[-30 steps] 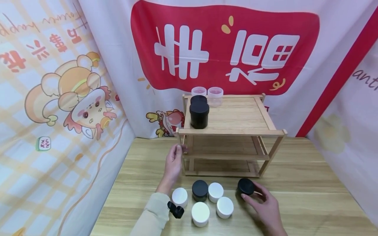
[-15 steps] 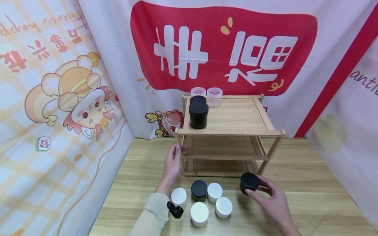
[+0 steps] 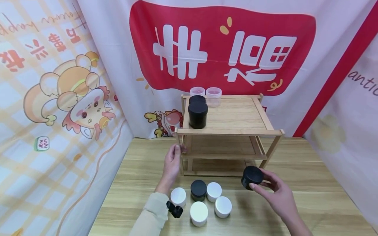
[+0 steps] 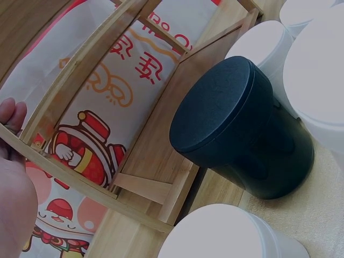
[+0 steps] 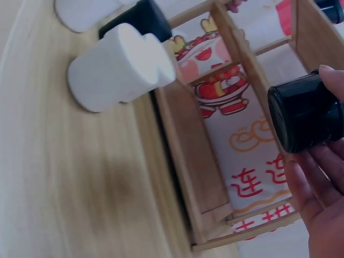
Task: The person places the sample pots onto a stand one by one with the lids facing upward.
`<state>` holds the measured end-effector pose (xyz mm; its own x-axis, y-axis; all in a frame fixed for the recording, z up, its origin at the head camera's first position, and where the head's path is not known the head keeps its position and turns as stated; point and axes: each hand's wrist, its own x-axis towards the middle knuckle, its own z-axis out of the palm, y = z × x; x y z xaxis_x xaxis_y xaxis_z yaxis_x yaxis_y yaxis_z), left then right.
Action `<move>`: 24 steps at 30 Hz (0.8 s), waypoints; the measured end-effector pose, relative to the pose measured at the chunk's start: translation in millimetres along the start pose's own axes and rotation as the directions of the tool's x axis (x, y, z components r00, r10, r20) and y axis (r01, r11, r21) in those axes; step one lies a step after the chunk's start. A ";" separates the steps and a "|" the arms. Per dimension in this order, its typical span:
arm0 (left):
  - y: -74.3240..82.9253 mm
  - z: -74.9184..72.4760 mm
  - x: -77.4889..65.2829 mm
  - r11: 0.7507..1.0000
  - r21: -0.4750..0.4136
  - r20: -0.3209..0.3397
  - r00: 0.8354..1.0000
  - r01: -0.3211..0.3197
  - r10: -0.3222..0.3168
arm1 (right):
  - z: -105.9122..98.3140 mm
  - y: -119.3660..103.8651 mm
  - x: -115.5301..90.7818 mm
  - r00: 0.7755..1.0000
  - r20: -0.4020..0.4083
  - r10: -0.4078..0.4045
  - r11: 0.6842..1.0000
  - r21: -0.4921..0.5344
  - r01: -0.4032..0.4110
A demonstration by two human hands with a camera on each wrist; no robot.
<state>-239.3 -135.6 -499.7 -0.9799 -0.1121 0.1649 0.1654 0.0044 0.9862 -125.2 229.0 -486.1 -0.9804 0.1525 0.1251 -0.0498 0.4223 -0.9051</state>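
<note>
My right hand (image 3: 279, 193) holds a black jar (image 3: 252, 177) between thumb and fingers, raised off the table in front of the shelf's right end. The right wrist view shows the same black jar (image 5: 306, 112) with fingers (image 5: 317, 177) beneath it. At the left front of the wooden rack (image 3: 230, 132), my left hand (image 3: 172, 164) grips its post, fingers partly hidden behind the wood. Another black jar (image 3: 198, 190) stands on the table among white jars, one being the white jar (image 3: 199, 213) nearest me. On the top shelf, a black jar (image 3: 198, 114) stands in front of another.
Two clear pinkish jars (image 3: 214, 96) stand at the back left of the top shelf. The rack's middle tier (image 3: 222, 146) lies below it. Printed cloth (image 3: 118, 65) hangs behind and at both sides of the wooden table (image 3: 325, 193).
My right hand has lifted the black jar off the table and moved it slightly right and toward the rack. The left hand stays at the rack's post.
</note>
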 end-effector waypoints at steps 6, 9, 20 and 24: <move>0.5 0.3 0.2 1.000 0.001 0.001 1.000 -0.009 0.009 | -12.4 -16.3 1.4 0.998 0.026 -0.054 0.998 0.046 0.052; 0.0 0.7 0.8 1.000 -0.006 0.006 1.000 -0.011 0.011 | -16.0 -21.9 1.7 0.996 0.032 -0.085 0.995 0.059 0.083; -1.8 -0.7 1.2 1.000 -0.001 0.010 1.000 -0.001 0.001 | -26.6 -47.2 5.4 0.991 0.041 -0.129 0.991 0.038 0.128; -1.4 -0.2 1.2 1.000 -0.001 0.009 1.000 -0.006 0.006 | -30.0 -56.2 7.6 0.988 0.046 -0.151 0.989 0.009 0.150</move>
<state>-240.7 -135.9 -500.9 -0.9798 -0.1036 0.1708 0.1713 0.0041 0.9852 -124.2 233.2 -422.2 -0.9694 0.0460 0.2412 -0.1983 0.4327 -0.8795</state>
